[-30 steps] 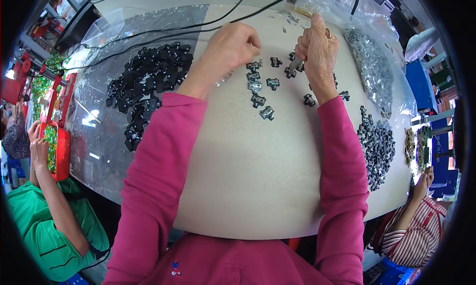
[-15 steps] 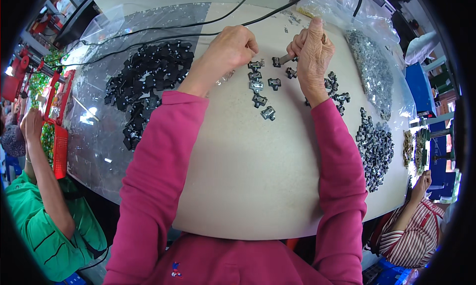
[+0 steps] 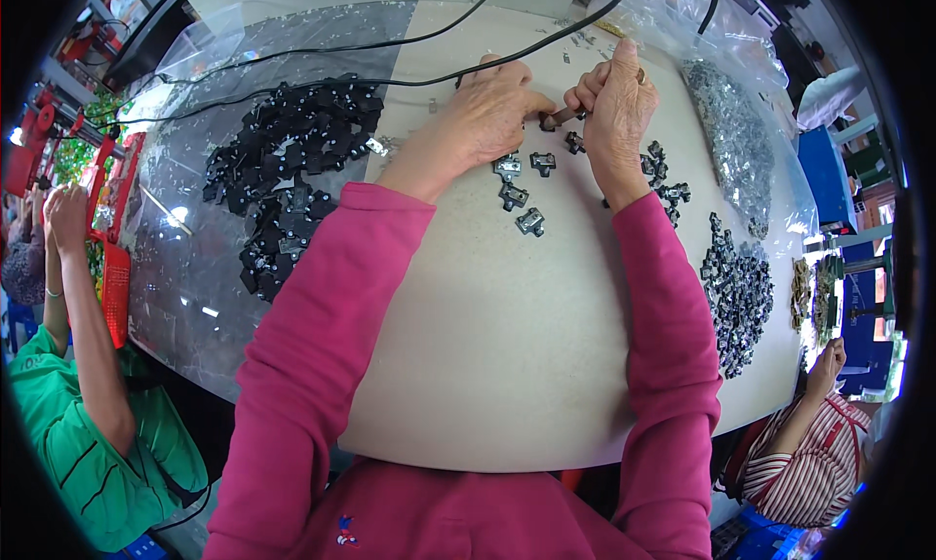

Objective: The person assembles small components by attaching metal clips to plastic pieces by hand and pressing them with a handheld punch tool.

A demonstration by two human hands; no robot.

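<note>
My right hand (image 3: 621, 121) is closed round a short grey-brown rod-shaped tool (image 3: 564, 117), thumb up. The rod's tip points left at a small black part, mostly covered by fingers. Next to that tip, my left hand (image 3: 489, 114) is curled with its fingers reaching to the part; what they pinch is hidden. Just below lie several small black parts with metal plates (image 3: 530, 222), in a loose row partly under my left hand. A similar part (image 3: 543, 164) lies between my hands, and more (image 3: 673, 192) sit beside my right wrist.
A heap of black plastic pieces (image 3: 292, 136) covers the left side. Finished-looking small parts form a pile (image 3: 738, 302) at the right, below a clear bag of metal pieces (image 3: 726, 136). A black cable (image 3: 419, 80) crosses the far table. Co-workers sit left (image 3: 93, 433) and right (image 3: 804, 458).
My left hand has moved right and down to the rod's tip, covering the upper parts of the row. My right hand stays almost where it was. The black cable has shifted.
</note>
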